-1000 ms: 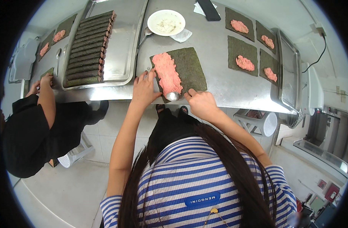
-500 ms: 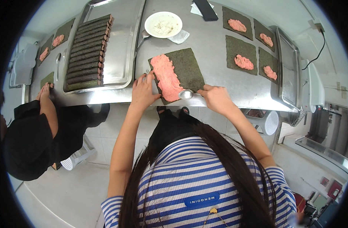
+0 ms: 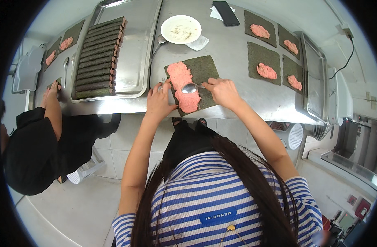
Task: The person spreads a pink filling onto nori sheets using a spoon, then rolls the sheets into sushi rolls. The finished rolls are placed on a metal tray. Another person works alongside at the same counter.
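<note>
A dark green nori sheet [image 3: 205, 68] lies in front of me at the table's near edge. A thick band of pink paste [image 3: 180, 74] runs down its left part. My left hand [image 3: 159, 101] rests at the sheet's left edge, fingers spread, thumb near the lower left corner. In my right hand [image 3: 224, 94] is a metal spoon [image 3: 189, 88], gripped by its handle. The spoon's bowl lies on the middle of the paste, and the hand is over the sheet's right side.
Left stands a metal tray [image 3: 133, 78] of nori rolls [image 3: 100, 53]. Beyond my sheet are a white bowl [image 3: 181, 29], another spoon [image 3: 159, 40] and a phone [image 3: 226, 13]. More nori sheets with paste [image 3: 265, 71] lie right. A co-worker's hands [image 3: 52, 92] work at the far left.
My right hand has moved the spoon up and left, from the paste's lower right edge onto its middle. My left hand stays at the sheet's edge. The co-worker's nori sheet now looks rolled up.
</note>
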Demonstrator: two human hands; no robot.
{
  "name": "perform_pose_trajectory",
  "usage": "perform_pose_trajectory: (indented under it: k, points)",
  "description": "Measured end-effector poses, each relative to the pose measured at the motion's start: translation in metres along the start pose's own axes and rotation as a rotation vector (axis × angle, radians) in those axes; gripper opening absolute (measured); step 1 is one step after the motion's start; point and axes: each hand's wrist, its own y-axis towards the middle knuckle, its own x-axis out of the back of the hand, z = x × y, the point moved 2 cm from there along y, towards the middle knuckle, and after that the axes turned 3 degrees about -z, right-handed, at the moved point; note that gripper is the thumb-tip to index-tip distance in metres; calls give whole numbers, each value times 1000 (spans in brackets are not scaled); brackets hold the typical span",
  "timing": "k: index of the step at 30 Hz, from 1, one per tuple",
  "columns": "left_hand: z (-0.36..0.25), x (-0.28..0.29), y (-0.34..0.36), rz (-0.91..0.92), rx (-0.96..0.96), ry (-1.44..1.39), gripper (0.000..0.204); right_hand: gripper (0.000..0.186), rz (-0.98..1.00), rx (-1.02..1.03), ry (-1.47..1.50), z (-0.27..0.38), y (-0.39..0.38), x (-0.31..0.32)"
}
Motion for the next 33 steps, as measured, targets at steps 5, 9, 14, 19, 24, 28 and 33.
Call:
perform_pose_trajectory:
  k: [5,9,14,19,24,28,33]
  points:
    - [2,-2,0,5,-3,4,88,30,-46,2,-38,-10,22,-3]
    - [-1,3,0,12,11,-18,83,31,-39,-19,-51,-16,35,-6]
    - [-1,3,0,5,3,-20,84,32,-42,-64,-50,-19,47,-9]
    - [0,2,0,8,-5,-23,77,33,-46,-67,-65,-27,57,-16]
    - [0,0,0,6,-3,-10,77,32,15,-136,-78,-32,63,-15]
    - [0,0,1,25,10,5,85,29,58,-203,-51,-38,71,-4]
    - [1,0,1,49,46,5,92,31,209,-328,46,-37,84,27]
